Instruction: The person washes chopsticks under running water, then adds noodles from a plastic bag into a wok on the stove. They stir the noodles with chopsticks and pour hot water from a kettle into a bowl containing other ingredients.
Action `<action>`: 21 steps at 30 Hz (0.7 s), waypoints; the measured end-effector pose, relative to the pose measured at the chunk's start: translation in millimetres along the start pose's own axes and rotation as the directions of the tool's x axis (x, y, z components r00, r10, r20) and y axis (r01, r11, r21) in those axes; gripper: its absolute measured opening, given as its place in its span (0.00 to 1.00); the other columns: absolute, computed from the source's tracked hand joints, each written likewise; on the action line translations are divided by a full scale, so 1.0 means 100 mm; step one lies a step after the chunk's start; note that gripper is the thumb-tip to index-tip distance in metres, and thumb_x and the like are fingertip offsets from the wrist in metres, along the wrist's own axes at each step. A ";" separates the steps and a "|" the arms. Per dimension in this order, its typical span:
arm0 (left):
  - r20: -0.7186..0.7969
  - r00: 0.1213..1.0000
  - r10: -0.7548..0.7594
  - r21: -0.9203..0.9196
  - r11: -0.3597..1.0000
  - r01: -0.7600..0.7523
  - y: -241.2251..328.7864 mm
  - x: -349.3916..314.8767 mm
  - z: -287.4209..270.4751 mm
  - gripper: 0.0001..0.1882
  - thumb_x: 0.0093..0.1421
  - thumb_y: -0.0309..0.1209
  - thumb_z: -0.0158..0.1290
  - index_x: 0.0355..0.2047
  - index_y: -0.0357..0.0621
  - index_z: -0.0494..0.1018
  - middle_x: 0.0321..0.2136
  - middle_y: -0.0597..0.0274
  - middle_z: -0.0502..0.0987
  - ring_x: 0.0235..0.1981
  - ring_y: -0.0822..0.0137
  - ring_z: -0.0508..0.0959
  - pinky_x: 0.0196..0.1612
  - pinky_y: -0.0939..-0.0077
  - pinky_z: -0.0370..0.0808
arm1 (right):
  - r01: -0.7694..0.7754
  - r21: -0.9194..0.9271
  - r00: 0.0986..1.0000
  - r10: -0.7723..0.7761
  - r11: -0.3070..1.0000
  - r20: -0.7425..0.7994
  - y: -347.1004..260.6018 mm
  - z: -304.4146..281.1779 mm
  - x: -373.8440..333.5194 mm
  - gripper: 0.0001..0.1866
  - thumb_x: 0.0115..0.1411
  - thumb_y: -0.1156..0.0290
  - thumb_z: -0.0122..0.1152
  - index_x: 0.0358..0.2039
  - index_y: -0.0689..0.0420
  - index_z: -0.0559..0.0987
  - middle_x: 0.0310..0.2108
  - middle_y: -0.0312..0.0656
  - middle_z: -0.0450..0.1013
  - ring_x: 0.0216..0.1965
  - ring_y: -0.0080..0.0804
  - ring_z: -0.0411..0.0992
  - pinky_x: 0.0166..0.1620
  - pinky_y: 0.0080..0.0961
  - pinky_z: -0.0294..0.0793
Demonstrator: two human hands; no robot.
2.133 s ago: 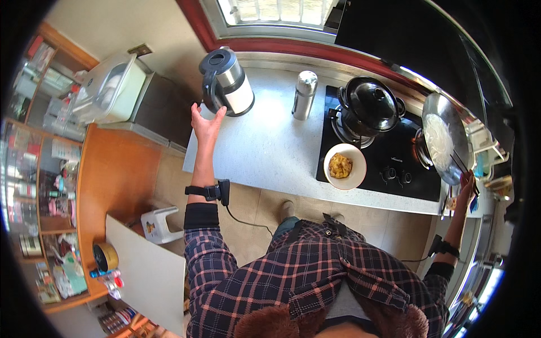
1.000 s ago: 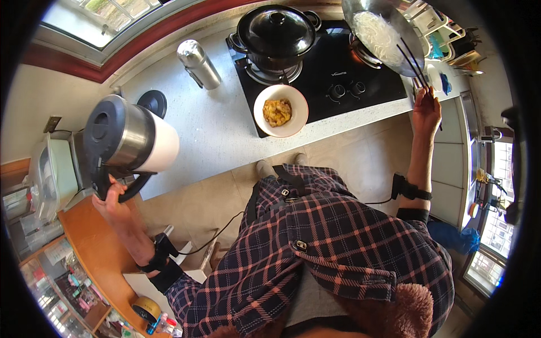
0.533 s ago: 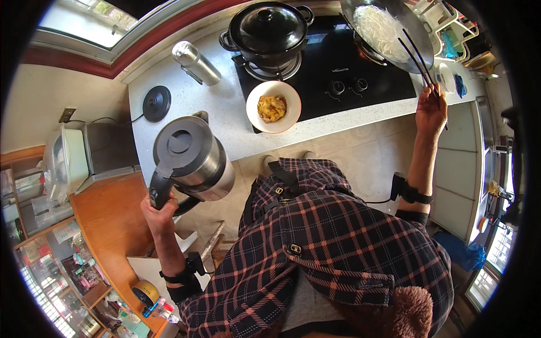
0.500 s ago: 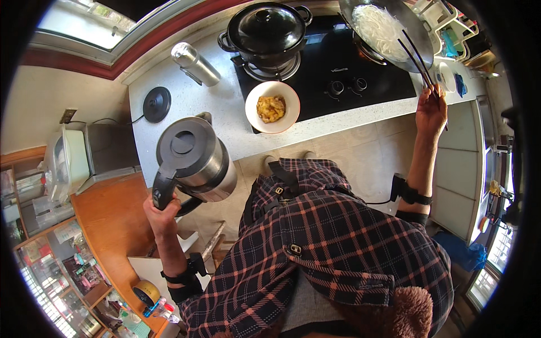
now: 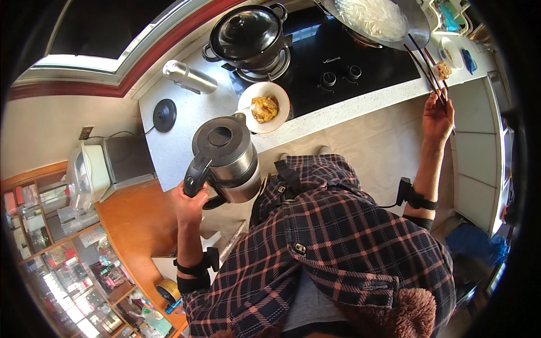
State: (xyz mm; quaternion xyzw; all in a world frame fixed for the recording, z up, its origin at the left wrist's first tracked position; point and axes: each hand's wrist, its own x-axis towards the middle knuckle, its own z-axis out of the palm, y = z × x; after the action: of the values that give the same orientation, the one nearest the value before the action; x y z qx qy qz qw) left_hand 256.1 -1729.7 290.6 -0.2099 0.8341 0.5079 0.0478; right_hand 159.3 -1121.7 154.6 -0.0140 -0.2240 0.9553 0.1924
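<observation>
My left hand (image 5: 190, 204) grips the black handle of a steel electric kettle (image 5: 242, 186) with a black lid. The kettle is held at the counter's front edge, its spout by the left rim of a white bowl (image 5: 282, 115). Inside the bowl lies yellow-brown food (image 5: 264, 109); I cannot tell whether water is flowing. On the right, my right hand (image 5: 437, 119) is closed around dark chopsticks (image 5: 420, 61), their tips beside the wok (image 5: 418, 19). White noodles (image 5: 373, 19) fill the wok, which stands on the right burner.
A lidded black pot (image 5: 246, 36) sits on the left burner of the black glass stove (image 5: 366, 84). On the counter (image 5: 169, 152) are a steel flask (image 5: 190, 77) and the round kettle base (image 5: 164, 115). A small white bowl (image 5: 451, 53) stands far right; a wooden table (image 5: 135, 225) is at left.
The kettle has moved right, bringing its spout up to the bowl. My right hand still holds the chopsticks near the wok. The whole view has shifted slightly.
</observation>
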 end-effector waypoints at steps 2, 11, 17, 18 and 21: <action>0.013 1.000 0.009 -0.041 0.999 -0.009 0.00 0.02 0.07 0.07 0.41 0.21 0.52 0.24 0.38 0.72 0.19 0.71 0.70 0.20 0.80 0.68 0.24 0.84 0.65 | -0.008 0.020 1.000 0.009 1.000 -0.010 0.00 -0.07 -0.05 0.20 0.63 0.68 0.47 0.49 0.70 0.70 0.41 0.54 0.74 0.40 0.42 0.74 0.46 0.30 0.74; 0.026 1.000 0.005 -0.035 0.999 -0.004 0.08 0.09 0.28 0.05 0.43 0.21 0.52 0.24 0.38 0.72 0.18 0.71 0.70 0.18 0.79 0.67 0.23 0.84 0.65 | -0.030 0.025 0.998 0.032 0.999 -0.045 -0.03 -0.25 -0.15 0.19 0.63 0.69 0.45 0.49 0.69 0.70 0.41 0.54 0.74 0.40 0.41 0.74 0.46 0.30 0.76; 0.034 0.999 0.003 -0.046 0.999 -0.001 0.10 0.10 0.32 0.04 0.43 0.21 0.51 0.23 0.38 0.71 0.17 0.70 0.69 0.18 0.79 0.67 0.22 0.84 0.64 | -0.035 0.026 0.997 0.036 0.999 -0.061 -0.03 -0.28 -0.17 0.19 0.64 0.68 0.45 0.49 0.69 0.71 0.40 0.54 0.74 0.40 0.41 0.74 0.45 0.30 0.76; 0.026 1.000 -0.014 -0.047 0.999 0.015 0.10 0.10 0.33 0.04 0.43 0.21 0.51 0.23 0.38 0.71 0.17 0.70 0.69 0.18 0.79 0.67 0.22 0.84 0.64 | -0.036 0.018 0.997 0.037 0.999 -0.062 -0.03 -0.28 -0.17 0.19 0.64 0.68 0.45 0.49 0.69 0.71 0.40 0.53 0.75 0.40 0.41 0.74 0.45 0.30 0.76; 0.023 1.000 -0.019 -0.063 0.998 0.020 0.10 0.10 0.34 0.04 0.43 0.21 0.50 0.22 0.38 0.71 0.17 0.70 0.69 0.18 0.79 0.67 0.22 0.84 0.64 | -0.037 0.018 0.997 0.038 0.999 -0.062 -0.03 -0.26 -0.17 0.19 0.64 0.68 0.45 0.49 0.69 0.71 0.40 0.53 0.75 0.40 0.40 0.74 0.45 0.30 0.76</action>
State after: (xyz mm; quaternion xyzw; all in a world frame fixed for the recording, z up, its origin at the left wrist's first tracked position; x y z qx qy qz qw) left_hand 238.4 -1699.6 280.1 -0.2139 0.8149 0.5358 0.0554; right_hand 178.7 -1114.5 131.0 -0.0462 -0.2098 0.9597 0.1814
